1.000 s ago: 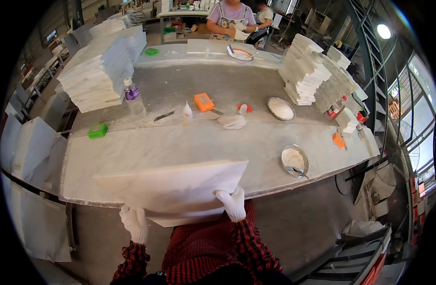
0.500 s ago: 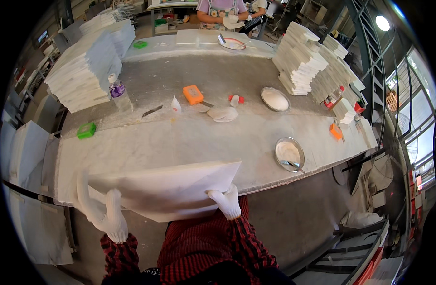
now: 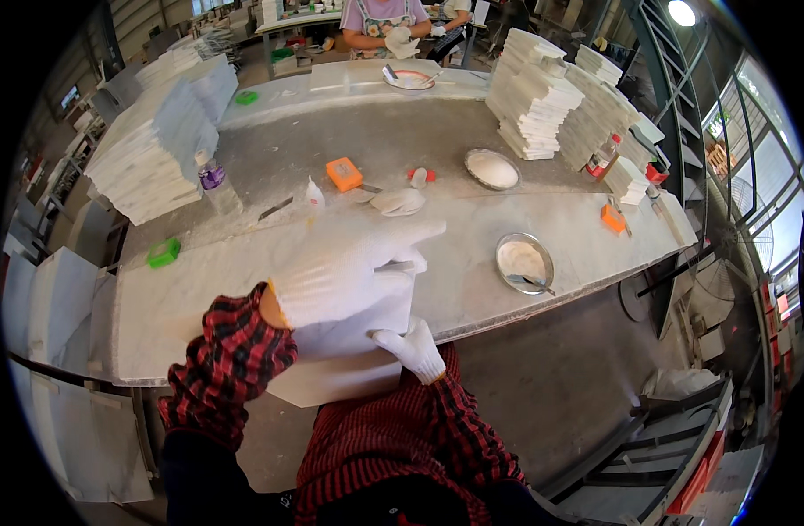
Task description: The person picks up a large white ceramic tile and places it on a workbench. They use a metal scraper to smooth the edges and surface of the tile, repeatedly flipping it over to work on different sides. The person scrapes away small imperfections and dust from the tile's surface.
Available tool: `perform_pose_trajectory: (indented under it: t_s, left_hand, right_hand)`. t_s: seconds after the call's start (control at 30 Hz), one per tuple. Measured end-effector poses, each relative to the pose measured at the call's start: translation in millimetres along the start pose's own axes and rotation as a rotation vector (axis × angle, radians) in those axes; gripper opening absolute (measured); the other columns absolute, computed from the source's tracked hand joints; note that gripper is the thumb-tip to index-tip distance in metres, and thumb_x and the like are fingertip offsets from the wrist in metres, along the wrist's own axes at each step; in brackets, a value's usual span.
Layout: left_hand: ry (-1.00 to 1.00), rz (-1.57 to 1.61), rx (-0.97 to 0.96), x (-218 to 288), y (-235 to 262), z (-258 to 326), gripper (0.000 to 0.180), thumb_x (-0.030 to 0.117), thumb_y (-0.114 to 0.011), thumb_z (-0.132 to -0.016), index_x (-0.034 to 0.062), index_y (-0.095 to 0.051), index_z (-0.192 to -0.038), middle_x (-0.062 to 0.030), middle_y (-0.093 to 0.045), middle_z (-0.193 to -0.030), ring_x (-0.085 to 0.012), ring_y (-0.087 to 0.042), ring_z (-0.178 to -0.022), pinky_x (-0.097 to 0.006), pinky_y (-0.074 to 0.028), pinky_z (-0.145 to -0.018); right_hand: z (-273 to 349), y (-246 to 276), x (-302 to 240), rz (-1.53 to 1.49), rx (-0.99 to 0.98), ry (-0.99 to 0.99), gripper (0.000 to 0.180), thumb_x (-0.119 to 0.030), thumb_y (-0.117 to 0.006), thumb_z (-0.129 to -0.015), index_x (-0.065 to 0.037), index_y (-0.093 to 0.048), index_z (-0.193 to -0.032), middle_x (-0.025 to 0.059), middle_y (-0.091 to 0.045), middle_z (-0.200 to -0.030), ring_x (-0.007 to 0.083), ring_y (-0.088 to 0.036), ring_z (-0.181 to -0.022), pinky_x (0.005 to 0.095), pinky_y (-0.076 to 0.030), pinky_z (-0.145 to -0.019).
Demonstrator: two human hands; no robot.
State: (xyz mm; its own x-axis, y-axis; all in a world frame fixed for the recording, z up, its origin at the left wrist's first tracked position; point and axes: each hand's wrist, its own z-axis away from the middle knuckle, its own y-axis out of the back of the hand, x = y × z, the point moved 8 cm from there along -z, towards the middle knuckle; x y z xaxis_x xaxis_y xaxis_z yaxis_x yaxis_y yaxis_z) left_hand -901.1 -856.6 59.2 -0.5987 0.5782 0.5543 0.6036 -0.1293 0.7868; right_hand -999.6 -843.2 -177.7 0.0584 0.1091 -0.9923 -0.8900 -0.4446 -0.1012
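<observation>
A pale marble slab (image 3: pixel 349 377) stands tilted at the table's front edge, close to my body. My right hand (image 3: pixel 411 349), in a white knit glove, grips its right edge, with the thumb on the near face and the other fingers hidden behind. My left hand (image 3: pixel 327 272), gloved the same way, reaches across the slab's upper part with its fingers stretched out to the right. It hides much of the slab's top; whether it touches the stone I cannot tell.
A steel bowl of pale powder (image 3: pixel 524 263) with a spatula stands right; another powder bowl (image 3: pixel 492 170) lies beyond. Tall stone tile stacks (image 3: pixel 148 149) flank the table. A bottle (image 3: pixel 216 184), a green box (image 3: pixel 163 253) and an orange box (image 3: pixel 343 174) are around. A co-worker (image 3: pixel 384 26) stands opposite.
My left hand has left the slab's left end and swung up and right across it. My right hand keeps its grip on the right edge. The view has shifted slightly.
</observation>
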Motion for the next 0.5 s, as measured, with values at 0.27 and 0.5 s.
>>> perform_pose_trajectory:
  t_s: [0.27,0.5]
  left_hand:
    - [0.088,0.368,-0.099,-20,-16,-3,0.067,-0.009,-0.06,-0.091,0.0064,-0.044,-0.153,-0.0087,-0.05,-0.156,-0.0245,-0.07,-0.114,-0.035,-0.056,-0.097]
    - [0.1,0.315,-0.118,-12,-10,-4,0.062,-0.007,-0.061,-0.092,0.0052,-0.047,-0.151,-0.0098,-0.058,-0.148,-0.0243,-0.07,-0.116,-0.033,-0.054,-0.097]
  right_hand:
    - [12,12,-19,0.137,0.042,0.029,0.038,-0.025,-0.079,-0.088,0.003,-0.073,-0.113,0.0095,-0.077,-0.105,0.0121,-0.068,-0.095,0.0286,-0.054,-0.085]
    - [62,104,-49,0.335,0.453,0.106,0.035,-0.018,-0.075,-0.092,0.002,-0.07,-0.12,0.01,-0.076,-0.105,0.0155,-0.07,-0.097,0.0308,-0.055,-0.089]
